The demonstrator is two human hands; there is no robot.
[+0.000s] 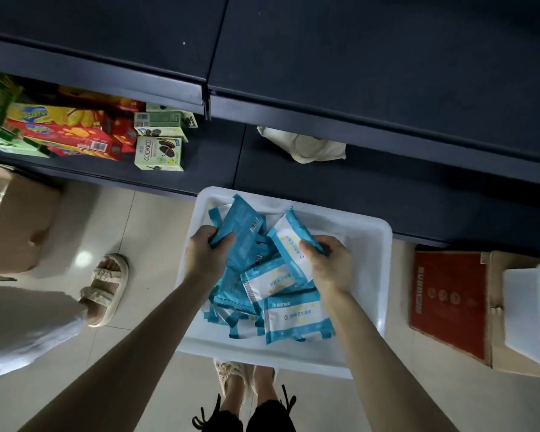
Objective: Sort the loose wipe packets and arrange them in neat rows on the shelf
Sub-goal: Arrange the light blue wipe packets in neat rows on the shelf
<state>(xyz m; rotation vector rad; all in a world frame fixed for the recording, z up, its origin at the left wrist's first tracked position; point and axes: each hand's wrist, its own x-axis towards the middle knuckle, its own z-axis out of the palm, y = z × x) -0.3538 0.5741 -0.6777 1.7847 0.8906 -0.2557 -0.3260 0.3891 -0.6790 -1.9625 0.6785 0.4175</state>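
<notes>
Curling, left hand [205, 255], right hand [328, 267] apparently pinch packets [242, 233].

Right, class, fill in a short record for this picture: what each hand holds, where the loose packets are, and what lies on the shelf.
left hand: grips a blue packet
right hand: grips a white-fronted packet
loose packets: heaped in the white bin
shelf: crumpled white cloth; cookie boxes further left
rows of packets: none visible on the shelf
</notes>
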